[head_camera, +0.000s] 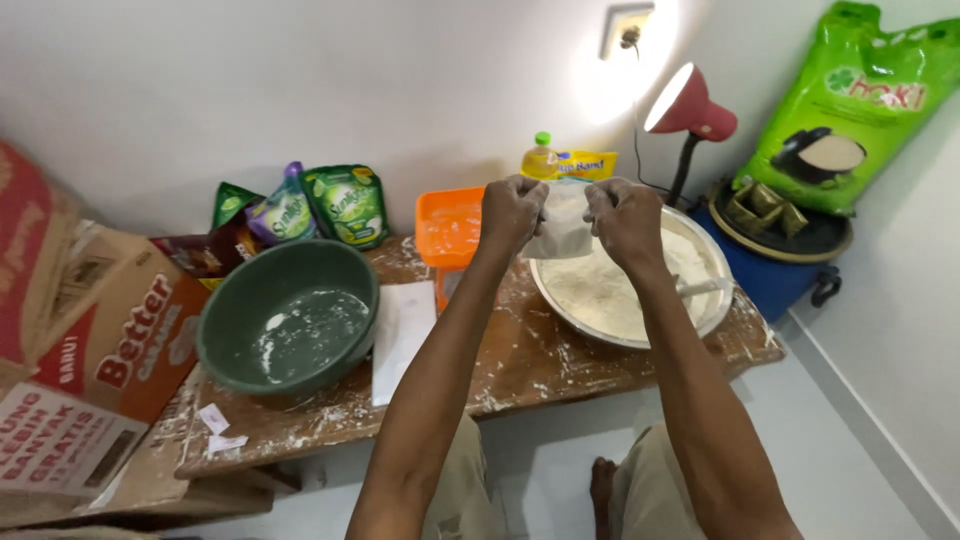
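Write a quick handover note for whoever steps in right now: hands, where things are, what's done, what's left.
Left hand and right hand: both gripping a small clear bag of white powder, held above the metal tray.
Tray sits on the low table, heaped with flour; a spoon lies in it.
Green bowl at left holds only floury residue.
Done: one bag partly filled.
Left: bag looks unsealed; plenty of flour remains.

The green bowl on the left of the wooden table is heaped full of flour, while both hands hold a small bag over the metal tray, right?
Not quite. The head view shows the green bowl nearly empty, with only white smears inside. The rest holds: the left hand and right hand hold a small bag over the metal tray on the wooden table.
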